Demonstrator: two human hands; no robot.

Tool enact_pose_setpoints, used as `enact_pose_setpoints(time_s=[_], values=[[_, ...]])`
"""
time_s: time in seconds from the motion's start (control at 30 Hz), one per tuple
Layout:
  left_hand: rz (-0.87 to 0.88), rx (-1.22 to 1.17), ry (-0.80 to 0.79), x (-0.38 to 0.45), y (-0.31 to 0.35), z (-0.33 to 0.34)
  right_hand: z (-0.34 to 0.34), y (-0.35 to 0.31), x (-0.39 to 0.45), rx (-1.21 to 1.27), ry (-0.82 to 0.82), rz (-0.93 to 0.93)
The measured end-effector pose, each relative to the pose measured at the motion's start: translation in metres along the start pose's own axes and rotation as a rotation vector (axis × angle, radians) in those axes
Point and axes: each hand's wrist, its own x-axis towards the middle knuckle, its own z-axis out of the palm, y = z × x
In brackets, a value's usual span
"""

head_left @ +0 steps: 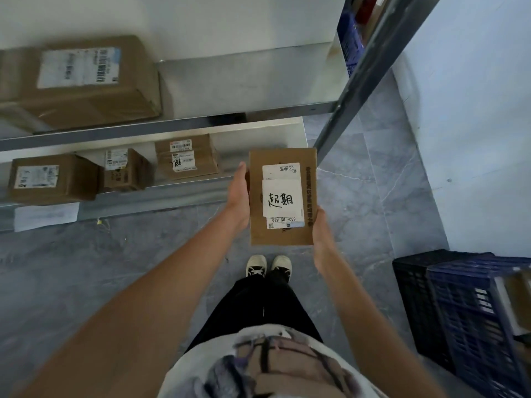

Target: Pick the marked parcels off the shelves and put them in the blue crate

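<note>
A metal shelving unit (178, 130) fills the upper left, its grey upright (370, 67) slanting down to the marbled grey floor (388, 179). On the upper shelf lies a large cardboard box (86, 84) with a white shipping label. On the lower shelf stand three smaller parcels in a row: a flat box (51, 178) at the left, a small box (126, 169) touching it, and a box marked with handwritten digits (186, 158) just beside that.

At the lower right, on the floor, a blue crate (474, 320) sits nested against a black crate (413, 285); something brown and white shows inside the blue one, too blurred to tell what.

In front of the shelves, above the person's shoes (268, 267), a flat cardboard parcel (283, 196) is held level in the air with its label side up. A white paper with handwritten black characters (281, 199) covers most of its printed label. The left hand (238, 196) lies flat along the parcel's left edge, thumb stretched forward, palm pressed to the side. The right hand (321, 234) cups the near right corner from the side and beneath, its fingers hidden under the cardboard. Both hands grasp the parcel between them, well apart from the blue crate.
</note>
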Motion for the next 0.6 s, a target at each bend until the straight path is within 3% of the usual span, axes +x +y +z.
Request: enact_pose_setpoints(time_s=[0.17,0.43,0.6], values=[[-0.019,0.056,-0.154,-0.029,0.008,-0.013,0.014,-0.016,-0.019,-0.030,-0.039,-0.141],[0.036,0.155,-0.103,-0.046,0.007,-0.018,0.015,-0.018,-0.025,0.017,-0.029,-0.175],[0.071,0.272,-0.161,-0.055,0.002,0.003,-0.004,-0.002,-0.024,0.099,0.014,-0.122]])
